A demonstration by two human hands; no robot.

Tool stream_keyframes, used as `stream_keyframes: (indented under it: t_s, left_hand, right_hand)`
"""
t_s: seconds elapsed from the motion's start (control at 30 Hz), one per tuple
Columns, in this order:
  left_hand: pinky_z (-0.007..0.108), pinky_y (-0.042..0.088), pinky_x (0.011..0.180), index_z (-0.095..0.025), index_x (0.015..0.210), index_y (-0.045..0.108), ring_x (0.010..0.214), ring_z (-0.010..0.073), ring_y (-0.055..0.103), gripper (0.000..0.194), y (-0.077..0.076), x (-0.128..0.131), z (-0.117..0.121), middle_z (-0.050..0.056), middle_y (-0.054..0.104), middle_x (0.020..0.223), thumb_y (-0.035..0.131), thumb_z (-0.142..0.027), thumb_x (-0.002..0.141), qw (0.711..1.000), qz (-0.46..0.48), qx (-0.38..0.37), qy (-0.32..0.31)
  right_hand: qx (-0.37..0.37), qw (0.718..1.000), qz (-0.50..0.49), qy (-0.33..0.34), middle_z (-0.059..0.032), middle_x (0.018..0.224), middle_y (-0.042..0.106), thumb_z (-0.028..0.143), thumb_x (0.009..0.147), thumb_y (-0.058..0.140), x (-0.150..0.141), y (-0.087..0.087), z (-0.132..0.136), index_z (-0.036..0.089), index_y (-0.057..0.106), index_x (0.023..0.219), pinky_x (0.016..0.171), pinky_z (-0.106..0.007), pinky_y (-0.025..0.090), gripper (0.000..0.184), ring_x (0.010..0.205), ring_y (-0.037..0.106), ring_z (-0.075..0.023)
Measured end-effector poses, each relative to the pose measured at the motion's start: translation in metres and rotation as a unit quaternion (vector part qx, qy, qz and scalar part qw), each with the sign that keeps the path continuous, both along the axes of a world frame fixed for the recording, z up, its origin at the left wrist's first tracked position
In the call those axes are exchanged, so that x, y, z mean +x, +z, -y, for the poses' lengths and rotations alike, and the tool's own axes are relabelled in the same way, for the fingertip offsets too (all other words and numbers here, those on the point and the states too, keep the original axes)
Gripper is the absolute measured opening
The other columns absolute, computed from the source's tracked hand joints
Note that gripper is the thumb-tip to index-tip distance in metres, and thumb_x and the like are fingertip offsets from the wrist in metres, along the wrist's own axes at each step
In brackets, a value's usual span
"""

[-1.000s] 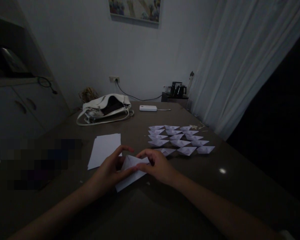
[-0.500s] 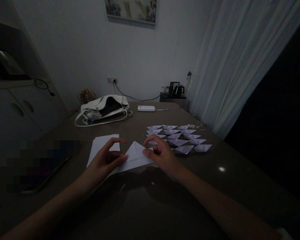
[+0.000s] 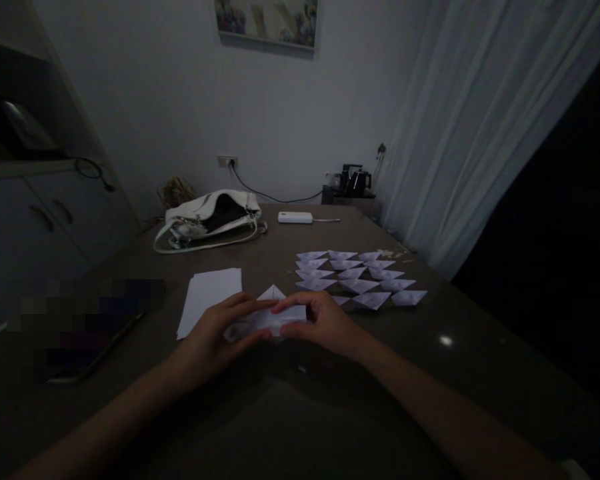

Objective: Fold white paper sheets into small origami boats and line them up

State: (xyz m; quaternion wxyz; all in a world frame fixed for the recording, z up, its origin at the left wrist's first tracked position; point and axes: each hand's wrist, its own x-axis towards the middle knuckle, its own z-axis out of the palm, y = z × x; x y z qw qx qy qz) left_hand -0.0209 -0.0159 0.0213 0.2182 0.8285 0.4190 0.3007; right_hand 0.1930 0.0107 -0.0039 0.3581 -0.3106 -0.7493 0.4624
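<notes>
A partly folded sheet of white paper [image 3: 291,315] lies between my hands near the middle of the table, its pointed peak facing away from me. My left hand [image 3: 227,327] grips its left part, with the thumb at the near edge and the fingers across the top. From the right, my right hand [image 3: 325,321] pinches the paper in the same way, and the fingertips of both hands nearly meet. Left of them lies a stack of white paper sheets [image 3: 205,293]. Several folded paper boats [image 3: 359,285] stand in rows just beyond my right hand.
A white handbag [image 3: 213,213] sits open at the table's back left. Near the back edge is a white power bank [image 3: 295,218] with a short cable. A flat device [image 3: 90,340], partly blurred, lies at the left. A black kettle [image 3: 360,182] stands behind the table.
Both hands have moved closer together over the paper. Its lower flap, flat and spread toward me before, is now bent up between the thumbs and fingers.
</notes>
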Motion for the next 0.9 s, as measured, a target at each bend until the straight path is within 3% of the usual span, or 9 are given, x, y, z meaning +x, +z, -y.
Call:
stream_keyframes:
  t_s: [0.17,0.27,0.4,0.57,0.73,0.9]
  left_hand:
    - [0.033,0.053,0.077,-0.022,0.115,0.062,0.091,0.0250,0.064,0.044,-0.007,0.000,-0.004,0.007,0.068,0.108,0.066,-0.041,0.076,0.992,0.074,-0.105,0.004]
    - [0.034,0.055,0.071,-0.021,0.113,0.064,0.085,0.0255,0.066,0.047,-0.011,0.000,-0.005,0.007,0.069,0.107,0.069,-0.044,0.072,0.982,0.119,-0.143,0.042]
    - [0.035,0.054,0.074,-0.022,0.116,0.062,0.089,0.0254,0.065,0.048,-0.011,0.000,-0.003,0.007,0.068,0.107,0.067,-0.045,0.074,0.991,0.097,-0.074,0.049]
    - [0.032,0.051,0.073,-0.027,0.127,0.052,0.087,0.0232,0.061,0.050,-0.010,-0.002,-0.003,0.006,0.064,0.102,0.061,-0.042,0.081,0.999,-0.021,0.027,0.021]
    - [0.031,0.048,0.076,-0.029,0.131,0.048,0.091,0.0238,0.059,0.051,-0.009,-0.005,-0.005,0.007,0.058,0.104,0.057,-0.045,0.083,0.994,-0.101,0.047,0.007]
    - [0.028,0.048,0.070,-0.026,0.138,0.038,0.081,0.0200,0.060,0.054,-0.004,-0.005,-0.002,0.006,0.061,0.099,0.050,-0.043,0.088,0.992,-0.120,0.028,-0.002]
  right_hand:
    - [-0.018,0.999,-0.034,0.009,-0.0037,0.092,0.066,0.026,0.069,0.073,-0.001,0.000,0.001,0.018,0.067,0.095,0.062,-0.024,0.043,0.028,0.070,0.057,-0.0122]
    - [-0.043,0.997,-0.064,-0.021,-0.0019,0.079,0.065,0.024,0.068,0.073,-0.004,0.000,0.000,0.016,0.068,0.088,0.060,-0.024,0.043,0.022,0.064,0.056,-0.0109]
    - [-0.037,0.995,-0.074,-0.058,-0.0005,0.072,0.063,0.023,0.067,0.073,-0.006,0.000,-0.001,0.016,0.068,0.084,0.059,-0.024,0.043,0.019,0.061,0.055,-0.0109]
    - [0.003,0.999,-0.041,-0.027,-0.0023,0.083,0.067,0.024,0.069,0.072,-0.005,0.002,0.002,0.018,0.069,0.091,0.065,-0.026,0.045,0.022,0.071,0.058,-0.0132]
    - [0.002,1.000,-0.026,-0.006,-0.0023,0.084,0.067,0.025,0.071,0.071,-0.004,0.003,0.004,0.019,0.069,0.095,0.068,-0.028,0.046,0.024,0.074,0.059,-0.0141]
    - [-0.031,0.995,-0.090,-0.004,-0.0026,0.087,0.067,0.022,0.067,0.073,-0.003,0.004,0.002,0.018,0.067,0.094,0.071,-0.028,0.048,0.027,0.076,0.062,-0.0140]
